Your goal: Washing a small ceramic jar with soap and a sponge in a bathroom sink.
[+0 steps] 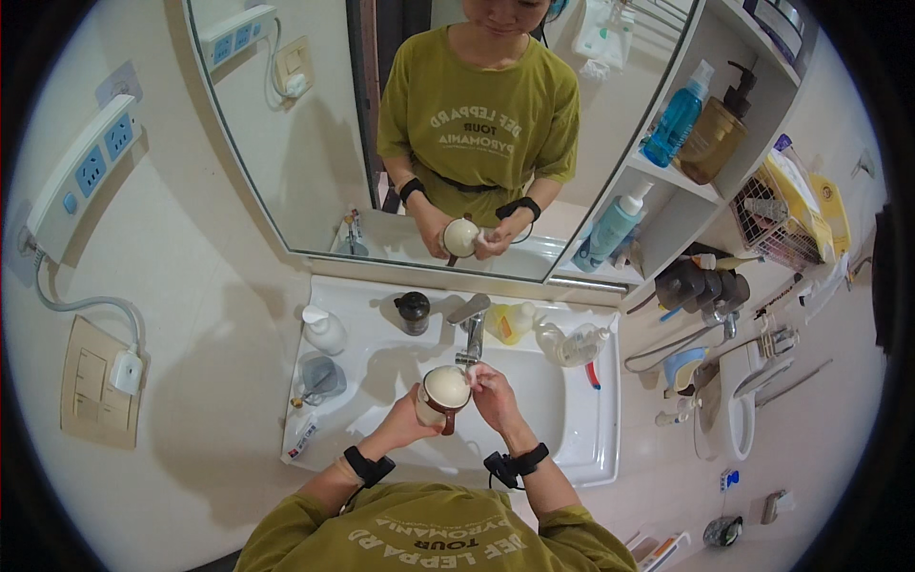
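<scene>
"Two hands on my feed, both over one washbasin (596,434). How do you read the step?"

"From my seat, the left hand (408,422) comes first: its fingers are curled round one cream-and-brown mug (447,388), held above the washbasin, just on the near side of the tap (474,336). The right hand (496,400) is beside the mug's rim, its fingertips drawn narrow on one white scrap (473,376); foam or tissue, I can't tell. I take the step to be close finger work at that rim."

"And the next move?"

"I'd say it calls for a firm left grip, a light right pinch, and the mug kept off the tap."

"Count me the rest, left to right."

"One white power strip (88,176) on the wall. On the washbasin, I make it one tube (302,439), one translucent tumbler (322,377), one white pump bottle (325,331), one dark lidded jar (413,313), that one tap, one yellow-and-clear bottle (510,324) and one clear bottle (577,345). On the shelves, three I can make out well: one teal pump bottle (613,232), one blue spray bottle (677,119), one amber pump bottle (710,141)."

"Wristbands?"

"Two, both black: one left (369,467), one right (526,460)."
</scene>
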